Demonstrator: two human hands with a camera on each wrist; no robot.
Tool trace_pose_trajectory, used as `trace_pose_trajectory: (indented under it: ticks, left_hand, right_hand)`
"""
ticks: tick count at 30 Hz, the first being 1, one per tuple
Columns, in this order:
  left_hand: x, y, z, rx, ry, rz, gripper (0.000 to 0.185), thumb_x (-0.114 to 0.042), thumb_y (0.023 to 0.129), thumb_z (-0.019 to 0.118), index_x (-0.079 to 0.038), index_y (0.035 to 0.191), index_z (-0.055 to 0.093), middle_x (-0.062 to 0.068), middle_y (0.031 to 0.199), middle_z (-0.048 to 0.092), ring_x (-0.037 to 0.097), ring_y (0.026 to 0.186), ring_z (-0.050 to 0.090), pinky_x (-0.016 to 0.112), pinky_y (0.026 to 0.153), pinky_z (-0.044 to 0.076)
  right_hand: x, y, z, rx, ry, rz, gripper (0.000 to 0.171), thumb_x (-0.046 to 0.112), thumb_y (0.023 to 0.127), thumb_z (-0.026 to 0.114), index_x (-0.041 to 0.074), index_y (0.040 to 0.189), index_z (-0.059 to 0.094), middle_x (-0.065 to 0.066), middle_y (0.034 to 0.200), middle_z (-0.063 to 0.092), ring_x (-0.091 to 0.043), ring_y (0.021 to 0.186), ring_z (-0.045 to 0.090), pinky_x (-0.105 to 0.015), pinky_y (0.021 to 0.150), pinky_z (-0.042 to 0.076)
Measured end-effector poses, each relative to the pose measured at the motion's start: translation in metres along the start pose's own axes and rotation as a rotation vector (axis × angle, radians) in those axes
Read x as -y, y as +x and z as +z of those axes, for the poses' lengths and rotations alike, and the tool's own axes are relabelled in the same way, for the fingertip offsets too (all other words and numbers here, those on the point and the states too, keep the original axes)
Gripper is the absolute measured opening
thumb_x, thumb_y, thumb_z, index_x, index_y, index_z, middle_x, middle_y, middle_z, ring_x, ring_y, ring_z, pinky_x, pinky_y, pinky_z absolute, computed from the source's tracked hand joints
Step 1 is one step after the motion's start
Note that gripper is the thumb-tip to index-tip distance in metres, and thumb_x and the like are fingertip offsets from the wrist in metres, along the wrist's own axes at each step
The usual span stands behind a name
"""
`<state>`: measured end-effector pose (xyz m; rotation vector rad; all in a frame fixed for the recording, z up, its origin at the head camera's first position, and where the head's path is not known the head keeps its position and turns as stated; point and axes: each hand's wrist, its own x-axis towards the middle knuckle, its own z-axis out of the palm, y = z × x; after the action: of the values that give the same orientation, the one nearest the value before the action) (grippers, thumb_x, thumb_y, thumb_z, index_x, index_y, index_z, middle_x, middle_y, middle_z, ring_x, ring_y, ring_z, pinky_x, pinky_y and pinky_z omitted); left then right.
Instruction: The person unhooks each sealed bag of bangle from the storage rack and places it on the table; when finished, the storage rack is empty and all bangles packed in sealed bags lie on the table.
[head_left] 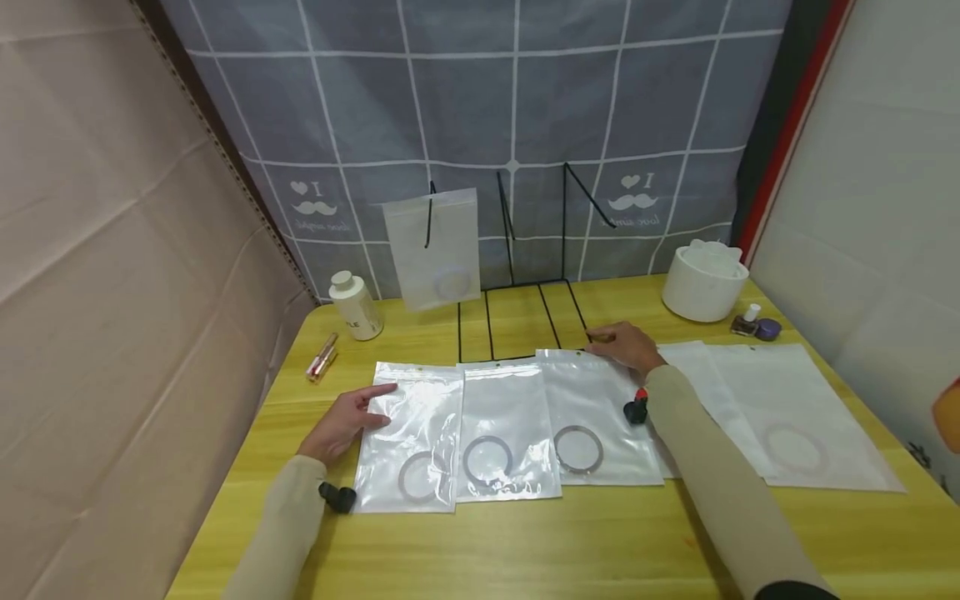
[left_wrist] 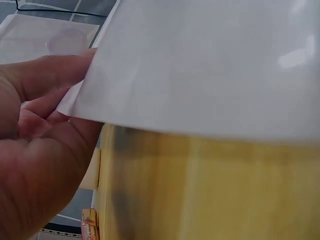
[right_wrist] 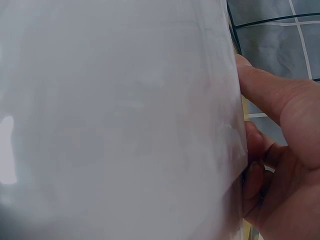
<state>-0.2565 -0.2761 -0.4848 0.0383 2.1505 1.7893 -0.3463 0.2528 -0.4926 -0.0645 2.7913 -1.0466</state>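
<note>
Three clear plastic bags, each with a ring inside, lie side by side on the yellow table (head_left: 525,542). My left hand (head_left: 378,404) rests on the left edge of the left bag (head_left: 420,417), index finger stretched out over it. In the left wrist view that bag (left_wrist: 200,65) overlaps the fingers (left_wrist: 45,80). My right hand (head_left: 596,343) pinches the top right corner of the right bag (head_left: 592,400) with curled fingers. In the right wrist view the bag (right_wrist: 115,120) fills the frame, the fingers (right_wrist: 270,95) at its edge. The middle bag (head_left: 502,417) is untouched.
A black wire rack (head_left: 517,325) stands behind the bags, with one bag (head_left: 435,246) hanging on it. More bags (head_left: 787,408) lie at the right. A white bottle (head_left: 356,307) and a small tube (head_left: 322,358) sit back left, a white tub (head_left: 705,287) and a small bottle (head_left: 748,321) back right.
</note>
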Motion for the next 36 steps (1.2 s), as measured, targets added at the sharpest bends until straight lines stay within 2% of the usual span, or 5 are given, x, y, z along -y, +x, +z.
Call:
trace_pose_trajectory:
  ticks: [3,10,15,32,36]
  left_hand:
    - [-0.001,0.003,0.001,-0.035,0.065,0.000,0.068,0.013,0.082,0.073,0.003,0.146,0.050,0.020,0.159,0.036,0.031,0.151,0.018,0.015,0.091,0.048]
    - [-0.008,0.004,0.008,-0.137,0.307,0.008,0.068,0.002,0.078,0.083,-0.003,0.142,0.059,0.019,0.153,0.046,0.039,0.149,0.028,0.049,0.117,0.032]
    - [-0.011,0.003,0.009,-0.107,0.409,0.020,0.069,0.000,0.076,0.085,-0.004,0.140,0.060,0.023,0.152,0.046,0.044,0.146,0.032,0.056,0.119,0.026]
    - [-0.018,0.001,0.008,-0.053,0.483,-0.103,0.069,-0.006,0.072,0.090,-0.003,0.136,0.064,0.030,0.153,0.039,0.034,0.133,0.038,0.056,0.118,0.026]
    - [-0.018,0.004,0.006,-0.035,0.543,-0.085,0.068,-0.011,0.073,0.090,-0.005,0.136,0.064,0.028,0.140,0.050,0.030,0.118,0.046,0.048,0.109,0.039]
  right_hand:
    - [0.001,0.001,0.000,0.002,-0.005,-0.005,0.056,0.047,0.092,0.072,0.020,0.140,0.063,-0.019,0.145,0.056,-0.039,0.129,0.054,-0.058,0.106,0.040]
    - [0.004,-0.001,-0.003,-0.001,-0.007,-0.004,0.054,0.043,0.093,0.072,0.019,0.140,0.063,-0.020,0.145,0.055,-0.040,0.131,0.052,-0.059,0.108,0.039]
    - [0.002,-0.001,-0.002,-0.005,-0.009,-0.001,0.054,0.045,0.093,0.072,0.019,0.140,0.063,-0.019,0.145,0.056,-0.039,0.128,0.054,-0.058,0.106,0.040]
    - [0.004,-0.004,-0.001,0.002,0.004,0.020,0.055,0.044,0.093,0.072,0.019,0.141,0.062,-0.019,0.145,0.056,-0.036,0.126,0.054,-0.057,0.105,0.040]
    - [0.004,-0.003,-0.002,0.005,0.003,0.017,0.055,0.044,0.093,0.071,0.019,0.141,0.062,-0.019,0.145,0.055,-0.037,0.128,0.054,-0.058,0.106,0.039]
